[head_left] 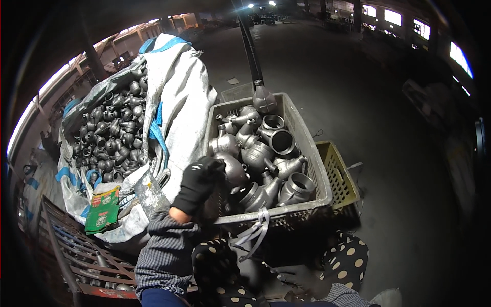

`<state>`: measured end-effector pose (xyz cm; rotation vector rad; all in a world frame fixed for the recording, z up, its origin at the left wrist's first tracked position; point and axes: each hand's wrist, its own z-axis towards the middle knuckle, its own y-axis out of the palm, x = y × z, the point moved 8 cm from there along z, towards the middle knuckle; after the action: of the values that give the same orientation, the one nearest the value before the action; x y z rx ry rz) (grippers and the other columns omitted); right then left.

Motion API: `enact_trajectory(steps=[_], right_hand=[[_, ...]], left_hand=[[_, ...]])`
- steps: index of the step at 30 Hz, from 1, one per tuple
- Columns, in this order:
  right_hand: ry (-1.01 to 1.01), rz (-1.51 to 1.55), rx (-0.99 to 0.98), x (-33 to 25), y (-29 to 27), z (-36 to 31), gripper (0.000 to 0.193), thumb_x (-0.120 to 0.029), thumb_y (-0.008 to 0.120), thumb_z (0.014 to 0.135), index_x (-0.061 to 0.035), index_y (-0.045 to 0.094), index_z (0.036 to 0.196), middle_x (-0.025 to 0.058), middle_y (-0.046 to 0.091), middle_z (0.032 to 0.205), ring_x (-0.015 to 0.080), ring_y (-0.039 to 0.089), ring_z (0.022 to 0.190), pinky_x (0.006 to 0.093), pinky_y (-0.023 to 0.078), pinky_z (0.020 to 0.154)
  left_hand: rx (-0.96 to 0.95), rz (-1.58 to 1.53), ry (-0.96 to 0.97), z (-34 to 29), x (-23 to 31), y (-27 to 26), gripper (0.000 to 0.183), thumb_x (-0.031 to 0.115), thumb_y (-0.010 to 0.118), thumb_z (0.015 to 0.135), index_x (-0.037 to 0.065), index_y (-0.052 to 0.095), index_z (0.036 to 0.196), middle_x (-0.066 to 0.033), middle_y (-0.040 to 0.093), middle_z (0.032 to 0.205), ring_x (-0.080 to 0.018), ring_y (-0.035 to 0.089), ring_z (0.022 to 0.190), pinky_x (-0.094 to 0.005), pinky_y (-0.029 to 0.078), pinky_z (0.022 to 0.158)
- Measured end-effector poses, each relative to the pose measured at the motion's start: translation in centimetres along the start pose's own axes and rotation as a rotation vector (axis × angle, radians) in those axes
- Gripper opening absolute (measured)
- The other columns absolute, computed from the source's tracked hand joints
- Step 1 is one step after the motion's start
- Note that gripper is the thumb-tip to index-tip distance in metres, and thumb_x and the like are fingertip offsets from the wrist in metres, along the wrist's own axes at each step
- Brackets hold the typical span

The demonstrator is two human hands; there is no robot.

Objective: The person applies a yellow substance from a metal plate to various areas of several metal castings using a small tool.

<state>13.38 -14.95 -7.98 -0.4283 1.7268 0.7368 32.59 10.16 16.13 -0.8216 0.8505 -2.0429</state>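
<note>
My left hand (198, 185), in a black glove, is closed at the near left corner of a grey plastic crate (318, 174). Shadow hides what its curled fingers hold, if anything. Beside it in the crate lies a rounded grey metal fitting (231, 169), among several other metal pipe fittings with wide round openings or narrow necks. One bulb-shaped fitting (264, 97) sits high at the far rim. Low in the view, my right sleeve (341, 295) shows, and the right hand (306, 284) beside it is a dark shape whose fingers I cannot make out.
At left, a large white woven sack (179, 97) with blue straps gapes over many small dark metal fittings (115, 128). A green packet (103, 211) lies on its edge. A rusty metal rack (92, 261) stands near left. A yellowish crate (337, 176) sits behind the grey one.
</note>
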Motion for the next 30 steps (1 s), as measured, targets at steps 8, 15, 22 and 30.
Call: enact_trajectory(steps=[8, 15, 22, 30], right_hand=[[0.188, 0.119, 0.423, -3.2, -3.2, -2.7, 0.036, -0.010, 0.065, 0.088, 0.0038, 0.059, 0.121, 0.0060, 0.067, 0.085, 0.0065, 0.057, 0.068, 0.0207, 0.044, 0.060], [-0.432, -0.032, 0.446, -14.8, -0.6, -6.4, 0.052, 0.002, 0.072, 0.080, 0.0026, 0.053, 0.129, 0.0126, 0.062, 0.119, 0.0152, 0.058, 0.109, 0.0271, 0.048, 0.091], [-0.361, -0.484, 0.339, -13.7, 3.1, -6.0, 0.069, -0.006, 0.074, 0.075, 0.0004, 0.044, 0.137, 0.0173, 0.049, 0.139, 0.0224, 0.053, 0.124, 0.0302, 0.044, 0.101], [-0.419, -0.526, 0.388, -11.5, 3.7, -5.0, 0.077, 0.010, 0.057, 0.063, 0.0010, 0.044, 0.138, 0.0157, 0.057, 0.130, 0.0179, 0.057, 0.117, 0.0267, 0.045, 0.096]], left_hand=[[0.289, 0.182, 0.099, -5.2, 17.0, -14.2, 0.023, 0.000, 0.072, 0.075, 0.000, 0.065, 0.096, -0.0131, 0.068, 0.095, -0.0271, 0.068, 0.084, -0.0359, 0.055, 0.074], [-0.028, -0.590, -0.035, -11.1, 19.9, -4.8, 0.028, 0.002, 0.078, 0.072, -0.002, 0.066, 0.097, -0.0124, 0.070, 0.093, -0.0251, 0.068, 0.085, -0.0336, 0.055, 0.075], [-0.049, -0.687, -0.241, -16.1, 20.0, 3.7, 0.026, 0.011, 0.075, 0.074, 0.002, 0.067, 0.098, -0.0088, 0.067, 0.083, -0.0214, 0.067, 0.072, -0.0285, 0.052, 0.062], [-0.015, -0.801, -0.348, -18.9, 20.2, 6.9, 0.034, 0.020, 0.077, 0.077, 0.005, 0.064, 0.105, -0.0059, 0.068, 0.090, -0.0168, 0.067, 0.074, -0.0277, 0.053, 0.065]])
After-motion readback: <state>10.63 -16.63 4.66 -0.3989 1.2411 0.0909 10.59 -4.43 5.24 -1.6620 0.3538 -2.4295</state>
